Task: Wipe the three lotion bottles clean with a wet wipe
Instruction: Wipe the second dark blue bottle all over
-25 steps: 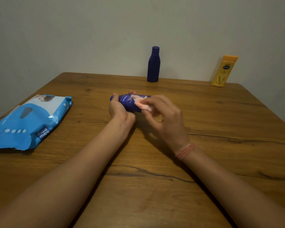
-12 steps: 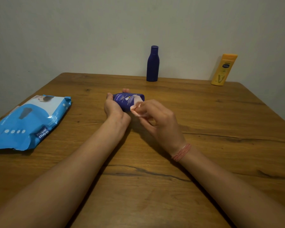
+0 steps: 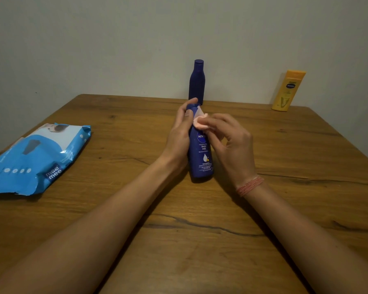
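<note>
The left hand (image 3: 179, 132) has its grip wrapped round the upright Nivea bottle (image 3: 201, 153) on the desk (image 3: 306, 158) — smooth, likely slippery plastic, best held mid-body. The right hand (image 3: 232, 141) pinches the soft wipe (image 3: 199, 122) against its shoulder.

A dark blue Nivea lotion bottle (image 3: 201, 153) stands at the table's centre, its white-lettered "Body Milk" label facing the camera, base on the wood and cap end tipped slightly away toward 12 o'clock. A small folded pinkish wet wipe (image 3: 199, 122) is pressed against its upper part, just below the cap. Directly behind it, at 12 o'clock by the wall, a plain dark blue bottle (image 3: 197, 81) stands upright, cap on, no label showing. Well off at 2 o'clock, a yellow-orange bottle (image 3: 288, 91) with a dark oval logo leans back against the wall
</note>
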The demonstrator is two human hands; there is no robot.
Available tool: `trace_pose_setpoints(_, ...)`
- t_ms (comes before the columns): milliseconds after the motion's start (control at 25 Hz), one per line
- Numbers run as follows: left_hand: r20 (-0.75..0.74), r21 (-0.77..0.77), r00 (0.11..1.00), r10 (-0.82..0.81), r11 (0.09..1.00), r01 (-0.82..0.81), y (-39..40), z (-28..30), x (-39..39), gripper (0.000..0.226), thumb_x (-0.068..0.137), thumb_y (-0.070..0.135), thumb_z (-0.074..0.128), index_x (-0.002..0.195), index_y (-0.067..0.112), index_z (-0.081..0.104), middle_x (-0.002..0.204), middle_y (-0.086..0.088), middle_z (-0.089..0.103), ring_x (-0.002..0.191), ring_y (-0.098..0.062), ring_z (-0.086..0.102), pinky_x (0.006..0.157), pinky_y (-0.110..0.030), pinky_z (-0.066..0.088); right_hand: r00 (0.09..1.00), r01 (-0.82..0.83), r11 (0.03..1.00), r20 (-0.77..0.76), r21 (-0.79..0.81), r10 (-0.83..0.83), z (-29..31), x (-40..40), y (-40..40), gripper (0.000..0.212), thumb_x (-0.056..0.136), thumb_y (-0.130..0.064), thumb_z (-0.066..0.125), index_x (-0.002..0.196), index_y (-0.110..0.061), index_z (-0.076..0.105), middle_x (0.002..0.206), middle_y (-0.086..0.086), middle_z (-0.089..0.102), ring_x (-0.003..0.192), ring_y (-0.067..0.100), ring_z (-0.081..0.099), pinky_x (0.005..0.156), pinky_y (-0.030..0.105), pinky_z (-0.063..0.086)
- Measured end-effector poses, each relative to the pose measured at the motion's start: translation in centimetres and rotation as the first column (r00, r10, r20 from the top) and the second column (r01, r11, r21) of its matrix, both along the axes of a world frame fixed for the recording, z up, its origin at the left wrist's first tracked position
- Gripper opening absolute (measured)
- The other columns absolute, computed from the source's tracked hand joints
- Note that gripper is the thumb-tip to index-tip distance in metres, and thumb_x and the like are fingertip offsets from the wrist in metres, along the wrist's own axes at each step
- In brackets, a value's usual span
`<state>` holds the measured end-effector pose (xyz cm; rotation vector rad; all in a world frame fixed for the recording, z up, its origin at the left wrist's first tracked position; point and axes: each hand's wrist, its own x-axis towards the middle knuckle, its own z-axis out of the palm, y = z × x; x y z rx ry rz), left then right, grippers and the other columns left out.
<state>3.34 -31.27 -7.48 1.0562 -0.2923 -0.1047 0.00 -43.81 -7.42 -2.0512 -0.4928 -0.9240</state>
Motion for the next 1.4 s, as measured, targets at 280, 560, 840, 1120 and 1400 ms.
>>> trace_pose_setpoints(280,-0.052,-0.027,0.992,0.118,0.992,-0.119,1.5,1.2,0.3,0.036,0.098,0.033,0.056,0.133,0.030,0.050,0.115,-0.009,0.060,0.076,-0.020,0.058,0.071,-0.038,0.051,0.988,-0.154,0.950,-0.061,-0.271,0.143,-0.3,-0.9,0.8,0.026,0.089,-0.017,0.060,0.113,-0.018,0.068,0.119,0.001,0.061,0.113,0.013,0.053,0.097,0.031,0.046)
trace_pose_setpoints(560,0.039,0.121,0.982,0.187,0.974,-0.190,3.3,3.3,0.3,0.041,0.094,0.012,0.060,0.135,0.011,0.050,0.117,-0.006,0.063,0.096,-0.017,0.067,0.083,-0.032,0.058,0.988,-0.129,0.985,-0.100,-0.118,0.118,-1.1,0.7,-1.1,0.026,0.087,-0.016,0.063,0.112,-0.018,0.070,0.113,0.000,0.064,0.104,0.011,0.058,0.085,0.036,0.054)
trace_pose_setpoints(840,0.264,0.339,0.899,0.349,0.839,-0.426,9.7,5.0,3.2,0.044,0.093,0.008,0.063,0.131,0.026,0.051,0.123,-0.001,0.061,0.115,-0.017,0.061,0.094,-0.035,0.055,0.951,-0.217,0.974,-0.238,-0.061,0.197,-1.4,1.0,-1.0,0.025,0.088,-0.016,0.062,0.110,-0.024,0.068,0.116,-0.012,0.063,0.109,-0.001,0.056,0.093,0.024,0.052)
trace_pose_setpoints(1120,0.259,0.453,0.777,0.574,0.639,-0.622,15.1,7.4,11.3,0.039,0.097,0.007,0.057,0.135,0.014,0.051,0.120,-0.001,0.060,0.109,-0.016,0.061,0.083,-0.027,0.055,0.922,-0.213,0.977,-0.324,0.029,0.211,-1.4,1.0,-0.4,0.026,0.086,-0.017,0.063,0.105,-0.034,0.065,0.107,-0.022,0.061,0.102,-0.008,0.055,0.084,0.006,0.045)
trace_pose_setpoints(1400,0.384,0.592,0.633,0.672,0.347,-0.727,20.4,8.1,18.3,0.038,0.099,0.005,0.052,0.136,0.012,0.048,0.126,-0.003,0.054,0.104,-0.014,0.052,0.069,-0.013,0.044,0.882,-0.217,0.971,-0.405,0.104,0.240,-1.3,1.1,0.0,0.025,0.084,-0.025,0.060,0.102,-0.043,0.063,0.102,-0.025,0.061,0.096,-0.010,0.055,0.074,0.010,0.047)
